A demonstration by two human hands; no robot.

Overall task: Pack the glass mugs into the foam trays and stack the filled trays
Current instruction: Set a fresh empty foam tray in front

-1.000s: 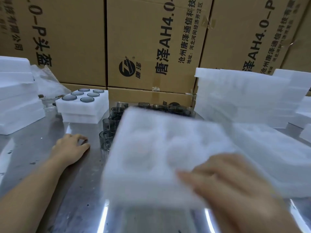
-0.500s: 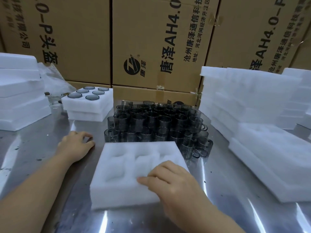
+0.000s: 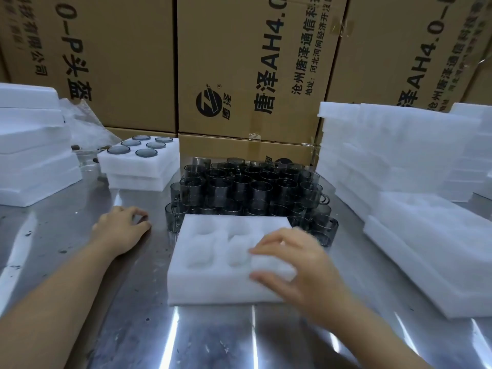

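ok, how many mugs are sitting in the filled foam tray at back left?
6, all in the filled tray at back left: left row of three, right row of three. The foam layers beneath it could hide more.

Left grip (image 3: 121, 229), right grip (image 3: 300, 265): apparently relaxed

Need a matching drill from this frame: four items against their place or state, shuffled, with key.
1 front foam tray
2 loose glass mugs
3 filled tray
4 left hand

A resting on the table, holding nothing
B back left, stacked on another tray
C pockets empty
D clustered right behind the front foam tray

Pairs: 1-C, 2-D, 3-B, 4-A
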